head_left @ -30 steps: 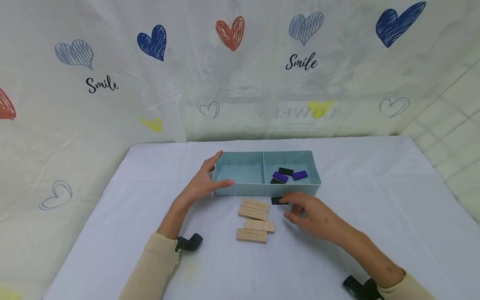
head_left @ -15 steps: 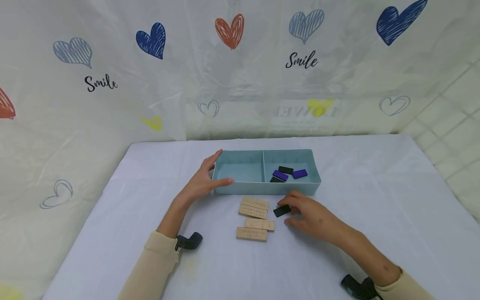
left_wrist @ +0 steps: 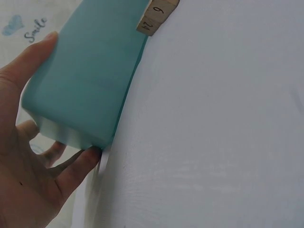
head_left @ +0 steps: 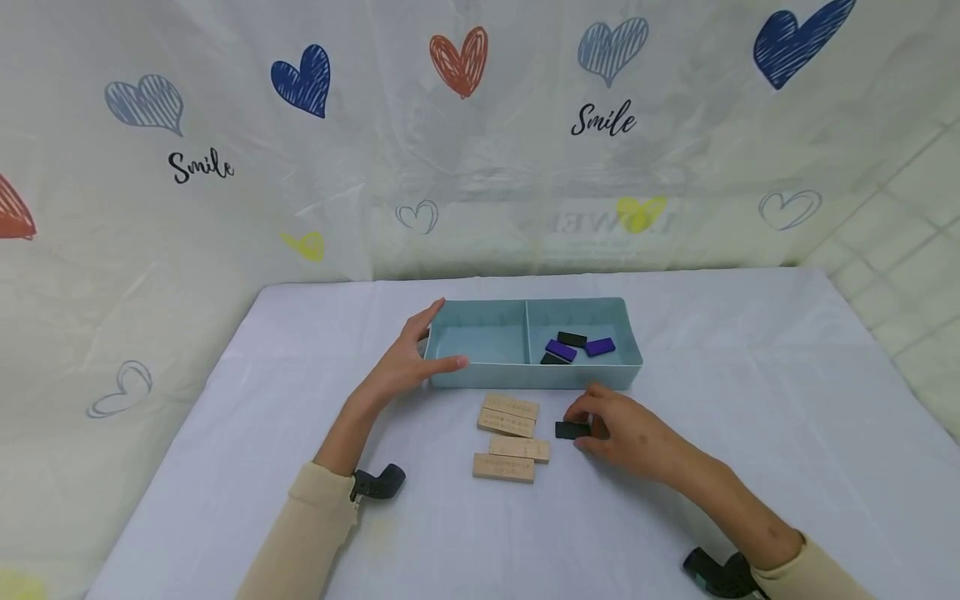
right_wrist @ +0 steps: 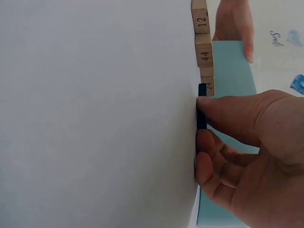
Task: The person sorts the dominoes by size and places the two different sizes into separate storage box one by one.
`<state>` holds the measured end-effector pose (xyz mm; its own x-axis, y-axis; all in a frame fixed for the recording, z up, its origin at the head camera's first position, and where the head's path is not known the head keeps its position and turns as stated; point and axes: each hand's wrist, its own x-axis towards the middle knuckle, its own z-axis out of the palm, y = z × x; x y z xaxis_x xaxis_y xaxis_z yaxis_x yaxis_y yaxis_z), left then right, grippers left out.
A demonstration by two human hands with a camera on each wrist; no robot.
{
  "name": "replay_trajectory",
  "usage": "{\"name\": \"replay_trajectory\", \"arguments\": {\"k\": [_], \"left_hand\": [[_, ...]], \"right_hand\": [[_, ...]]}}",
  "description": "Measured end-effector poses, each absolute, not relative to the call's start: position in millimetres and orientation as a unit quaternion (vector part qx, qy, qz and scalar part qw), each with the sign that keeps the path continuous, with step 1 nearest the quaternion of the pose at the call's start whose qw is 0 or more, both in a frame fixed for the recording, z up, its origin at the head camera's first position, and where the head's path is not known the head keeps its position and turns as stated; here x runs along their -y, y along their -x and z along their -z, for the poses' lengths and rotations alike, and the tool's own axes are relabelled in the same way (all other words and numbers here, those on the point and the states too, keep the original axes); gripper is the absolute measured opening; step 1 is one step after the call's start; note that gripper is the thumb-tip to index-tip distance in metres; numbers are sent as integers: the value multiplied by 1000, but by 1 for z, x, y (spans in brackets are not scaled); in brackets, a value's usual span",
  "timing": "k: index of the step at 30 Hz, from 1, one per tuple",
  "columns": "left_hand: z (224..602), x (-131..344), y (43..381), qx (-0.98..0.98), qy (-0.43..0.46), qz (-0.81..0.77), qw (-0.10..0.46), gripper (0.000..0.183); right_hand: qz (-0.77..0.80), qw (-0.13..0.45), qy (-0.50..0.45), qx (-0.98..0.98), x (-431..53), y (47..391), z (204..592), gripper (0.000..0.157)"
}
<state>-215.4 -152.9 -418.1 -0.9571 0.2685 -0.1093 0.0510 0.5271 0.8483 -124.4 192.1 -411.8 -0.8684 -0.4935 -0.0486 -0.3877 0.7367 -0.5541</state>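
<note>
A light blue box (head_left: pixel 480 377) with two compartments stands on the table. My left hand (head_left: pixel 401 367) holds its left end, thumb on the front rim, other fingers around the end wall in the left wrist view. Just in front of the box, my right hand (head_left: pixel 633 433) pinches a small black rectangular block (head_left: pixel 572 430) between thumb and fingers. The right wrist view shows that block (right_wrist: pixel 202 90) edge-on, close over the white cloth. In the box's right compartment lie two purple blocks (head_left: pixel 600 347) and two black blocks (head_left: pixel 572 340); the left compartment shows a bare floor.
Several flat wooden blocks (head_left: pixel 503 467) lie in a loose column before the box, left of my right hand. Numbers mark the edges of the wooden blocks (right_wrist: pixel 203 47) in the right wrist view. A heart-printed sheet (head_left: pixel 480 167) hangs behind the table (head_left: pixel 735 350).
My right hand has drawn the black block away from the box's front wall, toward me and slightly right. The block turned on the way and lies level again. My left hand stays on the box.
</note>
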Motion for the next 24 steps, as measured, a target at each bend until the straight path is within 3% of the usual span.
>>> {"name": "replay_trajectory", "arguments": {"k": [24], "left_hand": [[417,153,214,-865,-97,-479,112,104]], "right_hand": [[321,88,249,-910,-195,124,405,24]]}}
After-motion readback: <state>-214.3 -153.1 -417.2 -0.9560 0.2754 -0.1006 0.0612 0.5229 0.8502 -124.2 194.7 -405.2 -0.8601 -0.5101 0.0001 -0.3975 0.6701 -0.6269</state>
